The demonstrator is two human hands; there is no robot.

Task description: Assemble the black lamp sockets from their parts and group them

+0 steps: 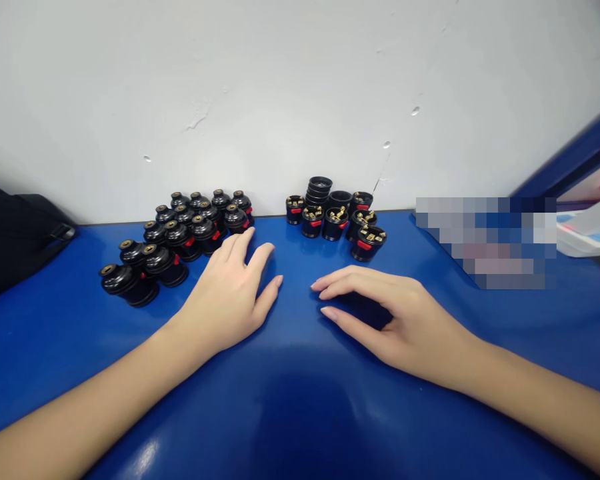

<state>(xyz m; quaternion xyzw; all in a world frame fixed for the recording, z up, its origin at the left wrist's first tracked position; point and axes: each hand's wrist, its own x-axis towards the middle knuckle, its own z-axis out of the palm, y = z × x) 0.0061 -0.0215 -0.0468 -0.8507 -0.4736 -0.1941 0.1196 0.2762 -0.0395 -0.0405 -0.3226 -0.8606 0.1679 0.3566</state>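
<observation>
My left hand (pixel 230 293) lies flat on the blue table (pixel 300 400), fingers loosely apart, holding nothing. Its fingertips rest close to a cluster of several black lamp sockets with brass tops and red tabs (pixel 180 233) at the back left. My right hand (pixel 380 313) rests palm down on the table, fingers pointing left, empty. Behind it stands a smaller group of several open black socket bodies with brass terminals (pixel 340 223) and a stack of black rings (pixel 319 190).
A white wall (pixel 300 87) rises right behind the table. A black bag (pixel 15 233) sits at the far left. At the right are a blurred patch (pixel 485 243) and a white device (pixel 590 230) beside a blue frame.
</observation>
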